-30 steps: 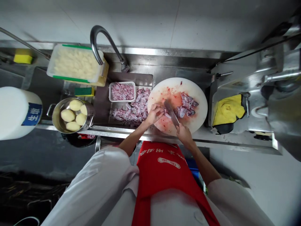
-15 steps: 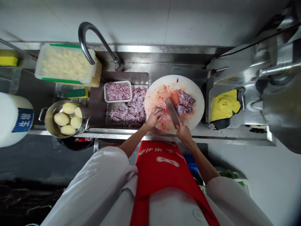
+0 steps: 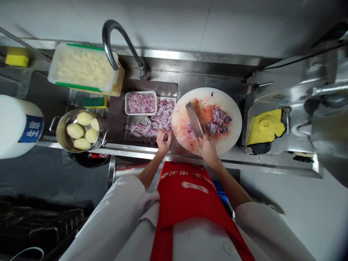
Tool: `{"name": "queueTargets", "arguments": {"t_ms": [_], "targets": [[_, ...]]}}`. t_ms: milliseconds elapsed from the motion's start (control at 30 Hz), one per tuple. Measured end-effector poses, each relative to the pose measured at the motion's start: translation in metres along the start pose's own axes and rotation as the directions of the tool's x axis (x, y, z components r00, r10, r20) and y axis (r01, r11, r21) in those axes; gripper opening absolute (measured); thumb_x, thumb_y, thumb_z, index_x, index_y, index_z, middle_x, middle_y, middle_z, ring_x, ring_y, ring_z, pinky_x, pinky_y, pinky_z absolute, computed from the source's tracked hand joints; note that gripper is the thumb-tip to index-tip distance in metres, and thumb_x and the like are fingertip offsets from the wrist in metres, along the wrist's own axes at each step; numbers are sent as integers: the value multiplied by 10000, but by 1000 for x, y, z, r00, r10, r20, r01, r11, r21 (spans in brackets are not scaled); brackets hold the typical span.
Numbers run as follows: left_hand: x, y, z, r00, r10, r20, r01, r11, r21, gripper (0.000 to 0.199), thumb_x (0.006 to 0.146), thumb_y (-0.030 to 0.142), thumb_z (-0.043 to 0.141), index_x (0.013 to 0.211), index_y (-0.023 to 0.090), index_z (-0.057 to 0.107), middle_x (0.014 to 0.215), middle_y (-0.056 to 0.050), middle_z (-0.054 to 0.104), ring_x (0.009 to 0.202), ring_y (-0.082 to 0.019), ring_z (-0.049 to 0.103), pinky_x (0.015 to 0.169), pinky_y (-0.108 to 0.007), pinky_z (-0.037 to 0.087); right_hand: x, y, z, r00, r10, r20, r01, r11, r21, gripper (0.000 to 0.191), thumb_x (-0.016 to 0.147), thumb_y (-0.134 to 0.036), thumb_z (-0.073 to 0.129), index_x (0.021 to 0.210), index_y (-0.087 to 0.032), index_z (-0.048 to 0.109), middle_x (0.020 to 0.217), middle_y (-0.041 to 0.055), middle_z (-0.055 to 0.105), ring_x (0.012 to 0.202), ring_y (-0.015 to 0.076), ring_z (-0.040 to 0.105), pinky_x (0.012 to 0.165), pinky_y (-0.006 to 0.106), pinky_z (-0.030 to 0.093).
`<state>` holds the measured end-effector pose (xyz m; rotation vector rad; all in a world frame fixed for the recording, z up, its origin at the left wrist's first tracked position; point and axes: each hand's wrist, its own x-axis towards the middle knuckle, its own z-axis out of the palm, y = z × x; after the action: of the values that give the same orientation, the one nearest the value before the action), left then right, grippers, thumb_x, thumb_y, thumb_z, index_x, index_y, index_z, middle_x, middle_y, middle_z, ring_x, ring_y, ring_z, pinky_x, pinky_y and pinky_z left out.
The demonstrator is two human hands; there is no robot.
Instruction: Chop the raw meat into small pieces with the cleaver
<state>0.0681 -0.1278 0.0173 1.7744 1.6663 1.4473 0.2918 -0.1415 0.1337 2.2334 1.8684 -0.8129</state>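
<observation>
My right hand (image 3: 207, 148) is closed around the handle of a cleaver (image 3: 194, 116), whose broad blade rests over the round white cutting board (image 3: 179, 105). To the left of the blade lies a small raw meat piece (image 3: 191, 130). A heap of raw, dark-skinned meat pieces (image 3: 219, 119) sits on the board's right side, amid reddish stains. My left hand (image 3: 163, 143) is at the sink's front edge, left of the board, with its fingers curled around something small and dark that I cannot make out. Beside it, cut pinkish meat (image 3: 150, 128) covers the sink bottom.
A white basket (image 3: 140, 103) of meat pieces stands in the sink, under a curved faucet (image 3: 122, 34). Leftward are a pot (image 3: 61, 127) with several peeled potatoes, a green-edged container (image 3: 84, 69) and a sponge (image 3: 94, 102). A yellow cloth (image 3: 265, 126) lies at the right.
My left hand has left the board and moved left to the sink's edge. The cleaver, still in my right hand, has shifted slightly left. The whole view has shifted a little.
</observation>
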Motion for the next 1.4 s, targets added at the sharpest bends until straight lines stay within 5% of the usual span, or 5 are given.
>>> {"name": "queueTargets", "arguments": {"t_ms": [167, 367, 567, 1200, 1400], "targets": [[-7, 3, 8, 1000, -7, -26, 8, 999, 54, 188, 1016, 326, 543, 933, 188, 640, 910, -71, 659, 927, -197, 616, 886, -391, 512, 11, -16, -7, 987, 36, -155, -29, 998, 50, 426, 1070, -344, 325, 1327, -62, 515, 979, 200, 731, 922, 288, 704, 753, 329, 487], [-1, 13, 65, 855, 156, 494, -174, 985, -9, 256, 1041, 316, 472, 1127, 178, 669, 1181, -117, 637, 1153, -236, 564, 1004, -422, 510, 36, -26, 32, 999, -10, 47, 10, 1000, -5, 307, 1056, -242, 369, 1238, -69, 547, 1044, 194, 729, 978, 252, 705, 775, 293, 476], [4, 6, 72, 804, 196, 561, -234, 972, -5, 242, 1028, 275, 480, 1136, 170, 668, 1165, -114, 627, 1132, -249, 538, 1006, -428, 499, 41, -17, 26, 998, -16, 58, 16, 1000, 7, 310, 1056, -259, 381, 1258, -87, 540, 1074, 185, 732, 985, 243, 699, 773, 285, 462], [-7, 2, 29, 1000, -26, -11, 27, 995, 100, 211, 1024, 337, 496, 964, 197, 643, 986, -93, 611, 1000, -211, 592, 907, -407, 517, 7, -18, -18, 979, 12, -204, -14, 1000, -8, 475, 1080, -375, 273, 1365, -61, 487, 976, 206, 728, 902, 287, 712, 740, 321, 484], [-1, 7, 64, 864, 156, 478, -183, 983, 11, 242, 1022, 339, 498, 1108, 197, 674, 1173, -118, 623, 1147, -250, 547, 999, -448, 486, 38, -19, 20, 993, -47, 108, 54, 997, -61, 290, 1036, -219, 437, 1274, -77, 520, 1100, 206, 724, 1038, 250, 703, 829, 281, 474]]}}
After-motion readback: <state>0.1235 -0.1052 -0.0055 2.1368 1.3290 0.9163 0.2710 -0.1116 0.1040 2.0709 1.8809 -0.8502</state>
